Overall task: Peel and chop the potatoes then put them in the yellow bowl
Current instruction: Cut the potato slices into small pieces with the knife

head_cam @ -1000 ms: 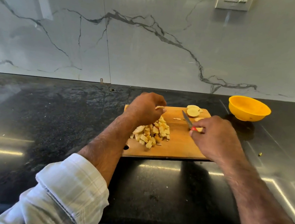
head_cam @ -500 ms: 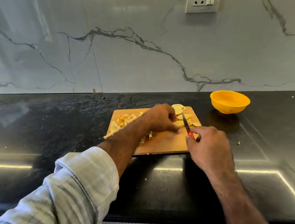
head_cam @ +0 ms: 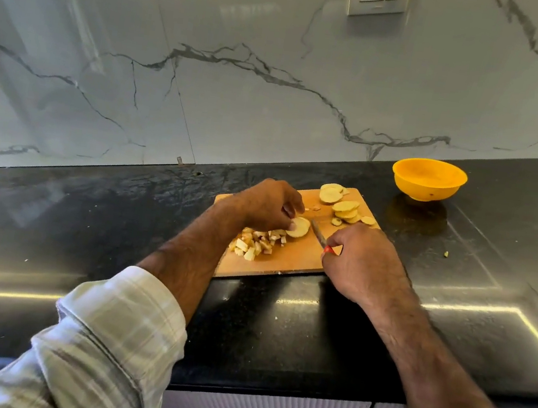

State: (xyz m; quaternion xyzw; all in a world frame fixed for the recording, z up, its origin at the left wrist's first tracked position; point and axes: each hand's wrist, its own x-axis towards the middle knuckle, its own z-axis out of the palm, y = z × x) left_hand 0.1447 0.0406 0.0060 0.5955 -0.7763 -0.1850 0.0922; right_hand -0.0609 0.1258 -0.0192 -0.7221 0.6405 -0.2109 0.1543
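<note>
Left hand (head_cam: 265, 205) now pulls one potato slice (head_cam: 299, 227) toward the chopped pile (head_cam: 257, 242), pinching it; right hand (head_cam: 361, 261) grips the knife (head_cam: 320, 236) at three o'clock. Blade sits close, so fingertips risk a nick. Yellow bowl (head_cam: 428, 180) waits at one o'clock.

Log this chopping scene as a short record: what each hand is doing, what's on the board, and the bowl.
left hand: pinches a potato slice on the cutting board
right hand: grips a red-handled knife, blade on the board
chopped potato pieces: piled on the board's left part
remaining potato slices: uncut, at the board's far right corner
yellow bowl: on the black counter, right of the board, no potato visible inside
</note>
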